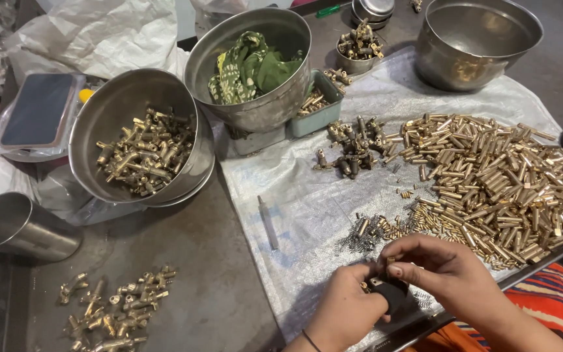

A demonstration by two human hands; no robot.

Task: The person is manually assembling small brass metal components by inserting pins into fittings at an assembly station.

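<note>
We pinch a small brass fitting (367,285) over a black block (391,293) near the table's front edge, left hand (346,309) and right hand (441,270) fingers closed narrowly on it, beside little steel springs (358,240) and a heap of brass tubes (503,176).

The small piece pinched between the hands (386,283) is too tiny and covered by fingers to identify. The lower picture edge crops both forearms, and the steel cup (14,228) runs off left.
</note>
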